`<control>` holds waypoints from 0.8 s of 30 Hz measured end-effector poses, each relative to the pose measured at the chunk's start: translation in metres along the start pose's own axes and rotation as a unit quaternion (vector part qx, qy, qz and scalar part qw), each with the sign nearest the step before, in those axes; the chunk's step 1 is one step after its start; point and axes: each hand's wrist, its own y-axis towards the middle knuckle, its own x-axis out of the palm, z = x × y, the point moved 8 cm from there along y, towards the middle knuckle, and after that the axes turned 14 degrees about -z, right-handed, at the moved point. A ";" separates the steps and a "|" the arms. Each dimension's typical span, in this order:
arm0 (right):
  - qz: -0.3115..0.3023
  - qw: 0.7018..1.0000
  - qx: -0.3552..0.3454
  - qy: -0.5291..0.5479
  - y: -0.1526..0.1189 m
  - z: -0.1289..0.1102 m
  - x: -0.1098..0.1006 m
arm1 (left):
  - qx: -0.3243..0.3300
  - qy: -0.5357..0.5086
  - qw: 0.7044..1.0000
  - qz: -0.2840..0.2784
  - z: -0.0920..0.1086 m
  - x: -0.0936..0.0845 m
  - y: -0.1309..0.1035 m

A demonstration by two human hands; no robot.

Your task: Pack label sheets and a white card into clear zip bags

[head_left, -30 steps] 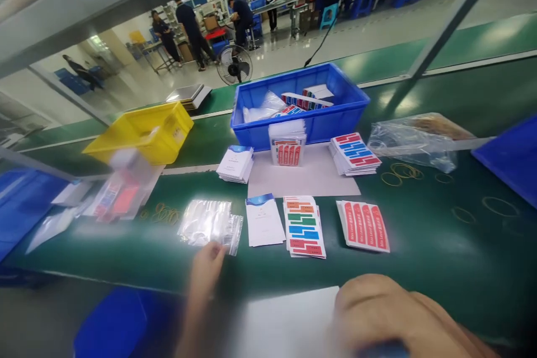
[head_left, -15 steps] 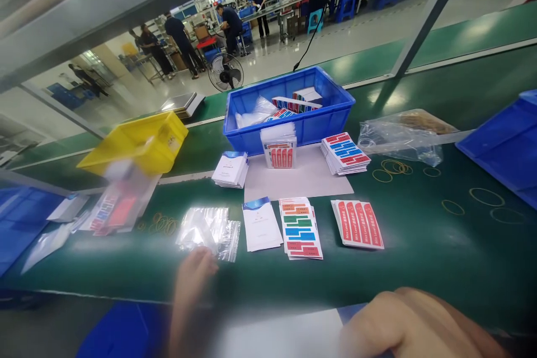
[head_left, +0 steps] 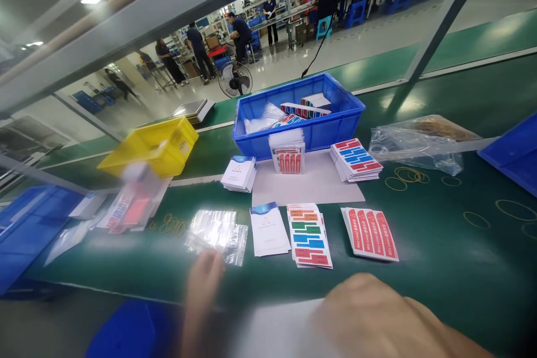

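My left hand (head_left: 207,271), blurred, is closed at the near edge of the clear zip bags (head_left: 216,232), its fingertips pinching the edge of one. At the bottom my right hand (head_left: 361,313) is curled over white paper (head_left: 281,327) close to the camera; its fingertips are hidden. On the green bench in front of my hands lie a white booklet stack (head_left: 269,232) with a blue top, a stack of multicoloured label sheets (head_left: 309,240) and a fan of red label sheets (head_left: 371,233).
Behind stand a blue bin (head_left: 300,131) and a yellow bin (head_left: 151,145). A filled clear pack (head_left: 287,156), more booklets (head_left: 240,172) and label sheets (head_left: 356,159) sit on pale paper (head_left: 310,193). Rubber bands (head_left: 413,174) lie right, near a plastic bag (head_left: 419,142).
The view has shifted, so the bench things appear farther right and slightly lower. My right hand has moved left across the white paper, covering more of it. My left hand stays by the bags.
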 end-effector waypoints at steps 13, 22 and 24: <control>0.093 0.929 0.346 0.097 -0.055 0.125 0.078 | 0.187 0.138 0.938 -0.258 0.112 0.147 -0.018; 0.125 0.904 0.371 0.174 -0.060 0.132 0.086 | 0.196 0.129 0.935 -0.265 0.110 0.159 -0.020; 0.123 0.906 0.370 0.167 -0.059 0.132 0.086 | 0.193 0.115 0.943 -0.244 0.110 0.156 -0.019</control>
